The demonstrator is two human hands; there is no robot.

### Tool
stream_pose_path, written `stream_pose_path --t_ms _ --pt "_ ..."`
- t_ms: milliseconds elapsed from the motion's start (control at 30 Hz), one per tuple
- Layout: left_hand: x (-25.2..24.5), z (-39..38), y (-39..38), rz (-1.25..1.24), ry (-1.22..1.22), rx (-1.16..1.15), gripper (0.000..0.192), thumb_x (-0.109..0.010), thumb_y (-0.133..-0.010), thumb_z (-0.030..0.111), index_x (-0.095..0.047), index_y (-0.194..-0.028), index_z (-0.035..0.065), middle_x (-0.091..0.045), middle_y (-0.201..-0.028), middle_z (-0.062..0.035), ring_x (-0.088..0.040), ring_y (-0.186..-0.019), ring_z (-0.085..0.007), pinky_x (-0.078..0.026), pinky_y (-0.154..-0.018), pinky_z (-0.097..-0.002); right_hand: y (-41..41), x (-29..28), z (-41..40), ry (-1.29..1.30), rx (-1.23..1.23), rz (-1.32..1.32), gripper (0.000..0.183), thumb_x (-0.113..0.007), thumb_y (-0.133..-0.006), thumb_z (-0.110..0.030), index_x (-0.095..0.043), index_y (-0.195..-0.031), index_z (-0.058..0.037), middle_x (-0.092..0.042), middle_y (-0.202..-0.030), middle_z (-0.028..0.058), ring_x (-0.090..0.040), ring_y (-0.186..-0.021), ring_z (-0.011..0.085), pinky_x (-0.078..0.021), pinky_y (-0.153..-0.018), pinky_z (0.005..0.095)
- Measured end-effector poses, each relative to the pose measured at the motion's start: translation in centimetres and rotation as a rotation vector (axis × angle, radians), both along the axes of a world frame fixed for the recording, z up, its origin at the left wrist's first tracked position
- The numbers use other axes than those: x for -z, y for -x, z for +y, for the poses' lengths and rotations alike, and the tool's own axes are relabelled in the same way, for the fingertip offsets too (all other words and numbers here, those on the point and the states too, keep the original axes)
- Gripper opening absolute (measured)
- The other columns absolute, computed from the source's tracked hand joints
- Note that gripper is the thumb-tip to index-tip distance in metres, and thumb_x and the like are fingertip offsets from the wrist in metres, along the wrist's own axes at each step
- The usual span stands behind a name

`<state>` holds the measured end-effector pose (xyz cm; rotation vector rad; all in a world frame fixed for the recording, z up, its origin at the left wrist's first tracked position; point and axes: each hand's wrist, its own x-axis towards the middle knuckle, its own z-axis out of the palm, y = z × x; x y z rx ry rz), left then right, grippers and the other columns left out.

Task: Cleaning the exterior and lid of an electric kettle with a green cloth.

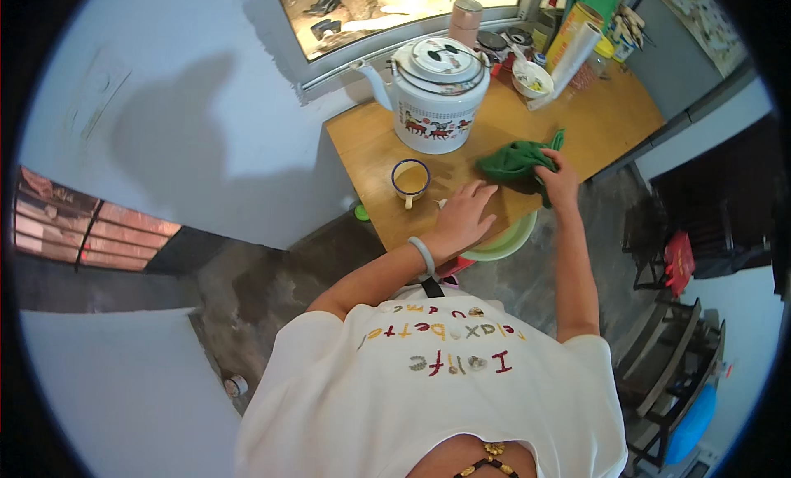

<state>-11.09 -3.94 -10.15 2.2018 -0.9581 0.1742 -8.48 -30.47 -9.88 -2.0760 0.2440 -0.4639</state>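
My right hand grips the right end of a crumpled green cloth on the wooden table. Nearer the front edge, my left hand rests over the tabletop with its fingers spread, holding nothing that I can see. An enamel mug with a blue rim stands just beyond it, its handle towards me. Behind the mug is a large white enamel kettle with painted horses, its lid on and its spout to the left. A small pale object lies partly hidden by my left fingers.
At the back right are a white bowl, a plastic wrap roll, jars and a pink lidded container. A light green basin sits below the front edge. A window borders the back, and dark wooden seating stands at right.
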Motion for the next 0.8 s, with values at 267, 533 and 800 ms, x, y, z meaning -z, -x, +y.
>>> stream_pose_path --t_ms 267,533,800 --pt "-3.4 -4.9 0.4 0.42 0.418 0.213 0.108 -0.082 -0.074 0.036 -0.015 -0.153 0.0034 -0.031 -0.15 -0.023 -0.032 -0.139 -0.035 -0.03 -0.114 -0.042 8.9 -13.6 3.1 -0.44 -0.094 -0.067 0.038 -0.064 -0.079 0.003 -0.062 -0.117 -0.0024 -0.066 -0.108 0.004 -0.061 -0.1 0.015 -0.0474 -0.09 0.0278" --pt "-8.8 1.3 2.6 1.065 0.898 0.526 0.055 -0.074 -0.086 0.018 -0.05 -0.134 0.0055 -0.057 -0.129 -0.005 -0.055 -0.119 -0.0164 -0.047 -0.099 -0.0356 11.0 -17.6 12.5 -0.321 -0.621 -0.177 0.046 -0.066 -0.088 -0.008 -0.053 -0.133 -0.002 -0.053 -0.13 0.0076 -0.05 -0.122 0.0188 -0.0359 -0.105 0.032" --pt "-6.2 20.6 -0.7 0.761 0.926 0.041 0.042 -0.068 -0.085 0.001 -0.057 -0.125 0.0004 -0.064 -0.119 -0.0055 -0.061 -0.108 -0.0175 -0.049 -0.094 -0.0359 3.5 -13.6 15.7 -0.362 -0.333 -0.154 0.029 -0.06 -0.094 -0.005 -0.058 -0.123 -0.001 -0.062 -0.118 0.0079 -0.058 -0.11 0.0165 -0.0482 -0.09 0.0302"
